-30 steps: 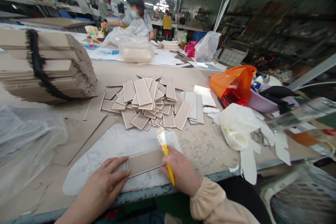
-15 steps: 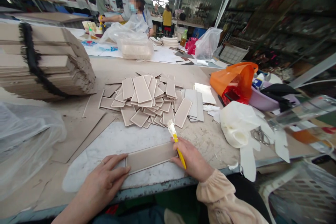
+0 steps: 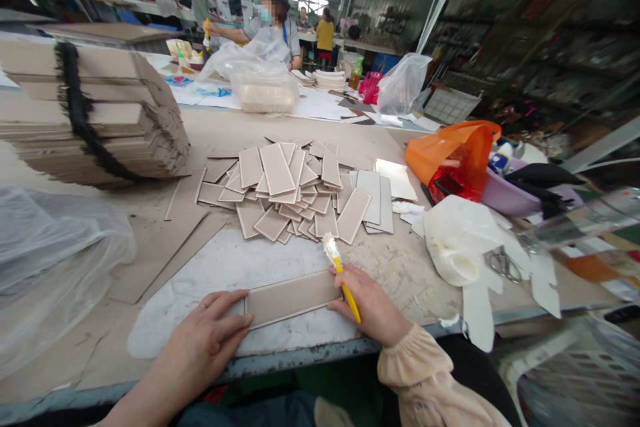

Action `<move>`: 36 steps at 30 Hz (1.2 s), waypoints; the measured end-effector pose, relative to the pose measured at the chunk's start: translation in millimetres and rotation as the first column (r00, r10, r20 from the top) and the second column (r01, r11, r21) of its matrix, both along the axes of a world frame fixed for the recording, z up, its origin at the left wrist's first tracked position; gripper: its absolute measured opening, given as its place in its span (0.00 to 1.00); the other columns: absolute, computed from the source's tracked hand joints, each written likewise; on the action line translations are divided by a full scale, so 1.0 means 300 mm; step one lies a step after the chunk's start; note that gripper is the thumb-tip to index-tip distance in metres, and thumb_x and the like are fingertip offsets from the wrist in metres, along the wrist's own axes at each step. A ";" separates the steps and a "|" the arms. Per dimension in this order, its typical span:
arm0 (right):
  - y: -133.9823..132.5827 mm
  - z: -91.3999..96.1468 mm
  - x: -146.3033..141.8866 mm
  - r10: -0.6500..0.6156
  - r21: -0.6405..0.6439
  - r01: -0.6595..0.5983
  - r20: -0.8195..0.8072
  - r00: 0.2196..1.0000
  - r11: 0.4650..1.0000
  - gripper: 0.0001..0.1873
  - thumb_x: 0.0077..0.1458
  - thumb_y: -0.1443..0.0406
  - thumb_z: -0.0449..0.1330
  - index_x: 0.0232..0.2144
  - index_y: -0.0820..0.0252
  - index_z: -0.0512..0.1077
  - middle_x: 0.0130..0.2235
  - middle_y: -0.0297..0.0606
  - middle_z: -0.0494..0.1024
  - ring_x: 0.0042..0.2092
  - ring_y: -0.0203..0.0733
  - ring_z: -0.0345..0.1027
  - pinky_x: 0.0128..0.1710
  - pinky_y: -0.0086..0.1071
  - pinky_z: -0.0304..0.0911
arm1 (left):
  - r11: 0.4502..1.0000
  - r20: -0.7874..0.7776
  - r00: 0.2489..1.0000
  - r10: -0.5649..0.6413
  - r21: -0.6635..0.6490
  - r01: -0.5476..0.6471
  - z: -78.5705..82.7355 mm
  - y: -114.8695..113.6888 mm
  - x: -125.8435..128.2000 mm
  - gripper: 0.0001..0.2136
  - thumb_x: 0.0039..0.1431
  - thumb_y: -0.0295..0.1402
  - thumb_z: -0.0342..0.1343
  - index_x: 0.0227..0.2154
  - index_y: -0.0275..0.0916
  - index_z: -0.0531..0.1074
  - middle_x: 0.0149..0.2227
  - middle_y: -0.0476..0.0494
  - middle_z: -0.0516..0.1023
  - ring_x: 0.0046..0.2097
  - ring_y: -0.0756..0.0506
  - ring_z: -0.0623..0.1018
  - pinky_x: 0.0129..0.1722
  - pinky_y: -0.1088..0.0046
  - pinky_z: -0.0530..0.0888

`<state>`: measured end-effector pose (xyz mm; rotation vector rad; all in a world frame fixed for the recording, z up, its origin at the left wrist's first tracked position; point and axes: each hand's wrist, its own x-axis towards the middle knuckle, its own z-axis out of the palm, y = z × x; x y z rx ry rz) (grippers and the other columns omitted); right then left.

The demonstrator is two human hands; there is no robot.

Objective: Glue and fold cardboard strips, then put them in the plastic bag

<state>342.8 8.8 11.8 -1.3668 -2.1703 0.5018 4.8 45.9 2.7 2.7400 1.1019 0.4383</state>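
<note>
Since the picture a second ago, the right hand (image 3: 373, 303) has shifted a little outward along the panel (image 3: 294, 299), carrying the brush (image 3: 350, 295) with it, while the left hand (image 3: 203, 332) stays at the opposite end. That panel, a long beige strip with a paler border, is over a white sheet (image 3: 215, 263) near the front edge of the desk (image 3: 400, 267), nearer the person than the loose pile of similar panels (image 3: 300, 193); whether it lies fully flat, I cannot tell. The hands are well apart. Right fingers are closed round the yellow handle, and their tips meet the panel's right end; left fingers and thumb touch the corners of the left end, though whether they grip or merely press is unclear. White matter coats the bristles, which point away from the person, beyond the panel's far edge. Judging from this pose, the step in hand is steadying and lining up one panel. The next move probably calls for even pressure at both ends, keeping the loaded bristles clear of its face.
</note>
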 end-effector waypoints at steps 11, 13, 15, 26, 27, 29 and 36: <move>0.004 -0.008 -0.002 -0.003 -0.002 0.003 0.018 1.000 1.000 0.15 0.55 0.69 0.66 0.40 0.55 0.63 0.51 0.42 0.73 0.57 0.49 0.63 0.60 0.53 0.55 | 1.000 -0.012 1.000 -0.007 0.000 0.007 -0.005 -0.002 -0.002 0.09 0.63 0.35 0.52 0.38 0.51 0.78 0.53 0.46 0.72 0.51 0.42 0.72 0.47 0.64 0.76; 0.003 -0.008 -0.002 -0.006 -0.003 0.006 0.033 0.999 1.000 0.16 0.54 0.69 0.66 0.41 0.55 0.63 0.51 0.41 0.73 0.57 0.48 0.64 0.61 0.53 0.54 | 1.000 -0.013 1.000 -0.001 -0.002 0.001 -0.004 -0.005 -0.001 0.09 0.62 0.36 0.52 0.38 0.51 0.78 0.53 0.46 0.72 0.51 0.42 0.72 0.47 0.64 0.76; 0.002 -0.003 0.000 -0.008 -0.001 0.008 0.059 0.998 1.000 0.16 0.54 0.69 0.66 0.40 0.55 0.63 0.51 0.41 0.73 0.57 0.48 0.63 0.61 0.53 0.53 | 1.000 -0.012 1.000 0.004 0.005 -0.004 -0.004 -0.007 0.001 0.09 0.62 0.36 0.53 0.38 0.50 0.78 0.53 0.46 0.73 0.51 0.42 0.72 0.47 0.64 0.76; -0.024 -0.039 -0.230 0.112 0.072 -0.114 0.023 0.993 0.991 0.13 0.57 0.64 0.65 0.41 0.59 0.66 0.55 0.50 0.69 0.63 0.49 0.54 0.64 0.47 0.50 | 0.993 -0.065 0.995 -0.076 0.090 0.082 -0.016 -0.001 0.006 0.09 0.61 0.32 0.53 0.40 0.48 0.77 0.54 0.51 0.75 0.55 0.41 0.73 0.50 0.61 0.75; -0.027 -0.054 -0.275 0.149 0.083 -0.150 0.012 0.989 0.985 0.14 0.57 0.61 0.65 0.42 0.59 0.66 0.56 0.51 0.69 0.65 0.50 0.51 0.64 0.47 0.50 | 0.992 -0.069 0.995 -0.079 0.090 0.085 -0.017 0.000 0.005 0.09 0.61 0.32 0.53 0.40 0.48 0.77 0.54 0.51 0.75 0.54 0.40 0.74 0.50 0.61 0.75; -0.034 -0.081 -0.349 0.151 0.076 -0.150 -0.009 0.988 0.986 0.18 0.57 0.57 0.65 0.44 0.59 0.66 0.57 0.51 0.68 0.65 0.50 0.51 0.64 0.47 0.50 | 0.992 -0.065 0.994 -0.088 0.084 0.094 -0.019 0.002 0.004 0.08 0.60 0.33 0.53 0.39 0.48 0.77 0.54 0.51 0.75 0.54 0.41 0.74 0.50 0.61 0.76; -0.071 -0.108 -0.357 -0.138 -0.042 0.136 -0.050 0.989 0.990 0.24 0.51 0.56 0.70 0.44 0.61 0.66 0.56 0.54 0.68 0.64 0.56 0.51 0.64 0.54 0.49 | 0.990 -0.033 0.996 -0.078 0.111 0.081 -0.018 0.004 0.005 0.09 0.60 0.33 0.54 0.39 0.47 0.78 0.52 0.49 0.77 0.53 0.41 0.75 0.49 0.65 0.76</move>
